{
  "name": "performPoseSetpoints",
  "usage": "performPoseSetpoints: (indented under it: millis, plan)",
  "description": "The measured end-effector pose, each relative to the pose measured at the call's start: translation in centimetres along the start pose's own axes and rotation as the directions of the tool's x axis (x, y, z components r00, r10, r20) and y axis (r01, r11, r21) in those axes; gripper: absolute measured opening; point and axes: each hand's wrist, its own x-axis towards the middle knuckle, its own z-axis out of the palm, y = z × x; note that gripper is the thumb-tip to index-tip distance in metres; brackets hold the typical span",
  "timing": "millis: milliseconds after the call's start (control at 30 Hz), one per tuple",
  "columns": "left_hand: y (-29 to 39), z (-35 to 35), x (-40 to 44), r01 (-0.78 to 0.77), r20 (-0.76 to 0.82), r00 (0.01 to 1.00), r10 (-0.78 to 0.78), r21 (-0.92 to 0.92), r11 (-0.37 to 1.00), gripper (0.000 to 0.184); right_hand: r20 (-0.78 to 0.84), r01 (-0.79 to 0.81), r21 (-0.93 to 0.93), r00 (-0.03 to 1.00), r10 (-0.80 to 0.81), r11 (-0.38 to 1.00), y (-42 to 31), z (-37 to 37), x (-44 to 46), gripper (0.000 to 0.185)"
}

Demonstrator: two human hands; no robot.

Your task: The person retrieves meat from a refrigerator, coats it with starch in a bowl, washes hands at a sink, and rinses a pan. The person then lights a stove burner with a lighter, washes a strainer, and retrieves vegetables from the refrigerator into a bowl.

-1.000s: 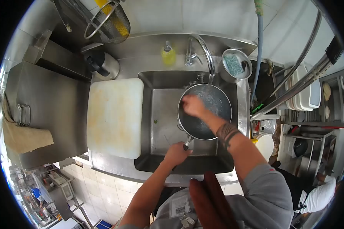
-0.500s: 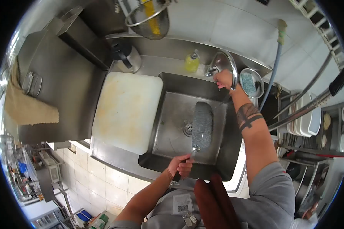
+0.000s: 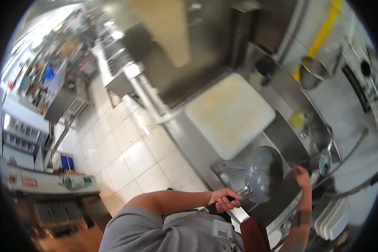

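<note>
My left hand (image 3: 223,200) is wrapped round the black handle of a grey, speckled frying pan (image 3: 263,174). The pan is over the sink (image 3: 227,173), its round face towards me; whether that is its inside or its underside I cannot tell. My right hand (image 3: 302,176) is to the right of the pan, apart from it and away from the tap (image 3: 331,138). Motion smears its fingers. A stained white cutting board (image 3: 231,115) lies on the steel counter beyond the pan.
A yellow soap bottle (image 3: 298,119) stands behind the sink, near the tap. Farther along is a metal jug (image 3: 264,69). A strainer (image 3: 313,73) hangs at the wall. White trays (image 3: 332,220) are stacked at the right. Tiled floor (image 3: 130,164) lies to the left.
My view has swung left, showing more floor and kitchen. The pan has turned from edge-on to showing its round face. My right hand has come away from the tap.
</note>
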Motion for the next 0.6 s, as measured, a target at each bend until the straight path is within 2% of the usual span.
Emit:
performPoseSetpoints:
  millis: [33,133,167,200,233,267,333,367,400,433,467,500,533,567,600]
  plan:
    - [-2.1,1.0,-1.7,0.016,0.050,0.999,-0.017,0.017,1.000,0.038,0.001,0.035,-0.135,0.999,-0.036,0.990,-0.6,-0.5,-1.5,0.021]
    - [-7.0,2.9,-6.1,0.040,0.100,0.994,-0.047,0.069,0.997,0.037,-0.066,-0.067,-0.410,0.997,0.043,0.910,-0.6,-0.1,-5.6,0.026]
    - [-9.7,3.8,-8.3,0.016,0.088,0.996,-0.030,0.157,0.987,0.037,-0.085,-0.076,-0.513,0.996,0.037,0.855,1.0,0.9,-7.3,0.027]
    - [-11.9,4.4,-11.1,-0.027,0.068,0.998,0.011,0.240,0.970,0.035,-0.060,-0.022,-0.444,0.998,-0.005,0.896,4.2,2.3,-8.6,0.026]
    - [-14.3,4.8,-14.1,-0.073,0.054,0.997,0.059,0.320,0.945,0.033,0.066,-0.155,-0.403,0.978,0.197,0.902,5.0,3.5,-9.6,0.023]
    - [-16.9,5.0,-17.1,-0.100,0.072,0.994,0.079,0.344,0.933,0.033,0.245,-0.086,-0.467,0.944,0.222,0.880,7.8,4.6,-10.3,0.019]
    - [-22.7,5.3,-23.5,-0.245,-0.077,0.919,0.387,0.659,0.711,0.031,0.379,-0.022,-0.446,0.901,0.212,0.895,11.1,7.9,-11.7,0.016]
    - [-26.4,5.6,-26.8,-0.277,-0.131,0.814,0.566,0.769,0.576,0.031,0.444,0.006,-0.430,0.872,0.205,0.903,11.9,9.6,-12.6,0.016]
    - [-29.9,5.6,-29.8,-0.273,-0.151,0.670,0.727,0.860,0.431,0.034,0.458,0.185,-0.609,0.876,0.151,0.772,8.5,11.8,-14.4,0.015]
    - [-33.3,4.9,-33.0,-0.234,-0.166,0.510,0.844,0.917,0.322,0.033,0.470,0.337,-0.746,0.877,0.097,0.574,4.5,14.0,-16.4,0.016]
    - [-36.2,4.2,-35.5,-0.173,-0.161,0.332,0.929,0.958,0.227,0.033,0.604,0.620,-0.770,0.784,-0.140,0.151,0.7,16.3,-17.5,0.017]
    - [-38.5,3.9,-37.0,-0.187,-0.145,0.321,0.936,0.959,0.213,0.033,0.612,0.629,-0.766,0.777,-0.150,0.133,-2.0,18.9,-17.8,0.017]
    - [-40.7,3.8,-37.9,0.030,-0.162,-0.062,0.985,0.986,0.164,0.028,0.309,0.397,-0.842,0.910,-0.278,0.366,-4.4,21.4,-18.0,0.017]
    - [-42.3,3.4,-38.9,0.244,-0.081,-0.428,0.900,0.949,0.201,0.024,-0.039,0.163,-0.781,0.951,-0.308,0.603,-6.4,23.7,-18.4,0.017]
    - [-42.7,1.6,-40.6,0.235,-0.081,-0.435,0.897,0.951,0.200,0.024,-0.113,0.097,-0.693,0.964,-0.241,0.714,-10.8,25.7,-18.9,0.015]
